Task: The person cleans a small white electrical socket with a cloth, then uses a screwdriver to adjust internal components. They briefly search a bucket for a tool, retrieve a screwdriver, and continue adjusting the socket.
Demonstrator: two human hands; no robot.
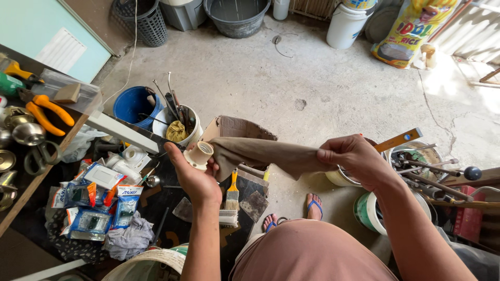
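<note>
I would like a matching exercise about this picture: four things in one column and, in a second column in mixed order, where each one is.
Things:
1. white fitting
2. brown cloth
3. orange pliers
4. paintbrush

Places:
A. on the wooden bench at the left
B. in the left hand
C. on the floor below the cloth
D. stretched between both hands, its far end pinched by the right hand

Pairs: 1-B, 2-D, 3-A, 4-C
</note>
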